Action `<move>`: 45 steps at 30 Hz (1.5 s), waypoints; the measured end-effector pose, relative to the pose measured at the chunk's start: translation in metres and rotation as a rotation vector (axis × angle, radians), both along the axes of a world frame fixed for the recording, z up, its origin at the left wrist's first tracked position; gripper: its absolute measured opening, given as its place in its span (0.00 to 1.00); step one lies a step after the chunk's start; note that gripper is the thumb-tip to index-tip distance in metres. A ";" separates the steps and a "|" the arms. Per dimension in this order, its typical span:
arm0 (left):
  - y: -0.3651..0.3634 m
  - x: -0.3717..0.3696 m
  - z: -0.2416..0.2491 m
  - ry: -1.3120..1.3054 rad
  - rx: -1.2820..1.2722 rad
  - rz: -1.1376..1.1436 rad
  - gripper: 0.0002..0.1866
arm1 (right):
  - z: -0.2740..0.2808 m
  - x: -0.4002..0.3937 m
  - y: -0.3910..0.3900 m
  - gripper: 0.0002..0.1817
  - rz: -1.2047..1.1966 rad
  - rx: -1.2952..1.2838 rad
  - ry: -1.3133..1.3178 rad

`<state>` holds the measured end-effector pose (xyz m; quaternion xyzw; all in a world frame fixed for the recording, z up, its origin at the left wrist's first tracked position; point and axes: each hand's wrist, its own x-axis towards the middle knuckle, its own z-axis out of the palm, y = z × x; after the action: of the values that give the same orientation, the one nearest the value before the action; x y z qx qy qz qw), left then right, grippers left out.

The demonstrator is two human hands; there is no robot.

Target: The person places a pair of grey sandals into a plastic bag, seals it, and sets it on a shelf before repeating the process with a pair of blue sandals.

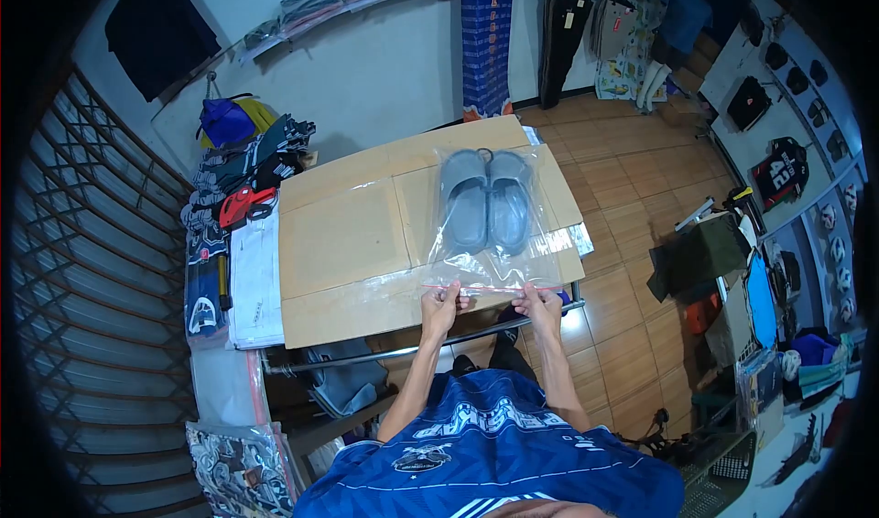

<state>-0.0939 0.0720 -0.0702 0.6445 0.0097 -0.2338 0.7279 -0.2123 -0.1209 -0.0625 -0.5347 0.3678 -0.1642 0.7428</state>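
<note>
Since the grey rubber clogs [462,168] already lie inside the clear, red-striped plastic bag [485,272] atop the brown cardboard [348,234], bagging looks done; closure unconfirmed, can't tell if sealed. Left hand [440,311] and right hand [541,308] pinch its near edge, fingers closed.

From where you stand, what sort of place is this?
Probably a small clothing shop: trousers hang with tags on, a dressed mannequin stands by the far wall, and caps line the wall at right.
</note>
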 end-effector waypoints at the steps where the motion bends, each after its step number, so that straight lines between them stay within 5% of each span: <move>1: -0.001 0.000 0.003 0.017 -0.013 0.011 0.20 | 0.004 0.000 0.002 0.22 0.001 0.015 -0.001; 31: -0.018 -0.003 0.002 -0.075 0.111 -0.134 0.18 | 0.012 0.012 0.016 0.22 0.053 -0.015 -0.018; 40: -0.025 -0.011 0.035 0.102 0.010 -0.120 0.17 | 0.025 0.018 0.023 0.25 0.029 0.094 0.018; 45: -0.030 -0.012 0.003 -0.069 0.029 -0.145 0.16 | 0.010 0.018 0.024 0.22 0.068 0.016 -0.003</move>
<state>-0.1056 0.0416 -0.0675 0.6616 -0.0587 -0.2632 0.6997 -0.1946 -0.0964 -0.0525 -0.5409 0.3496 -0.1367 0.7527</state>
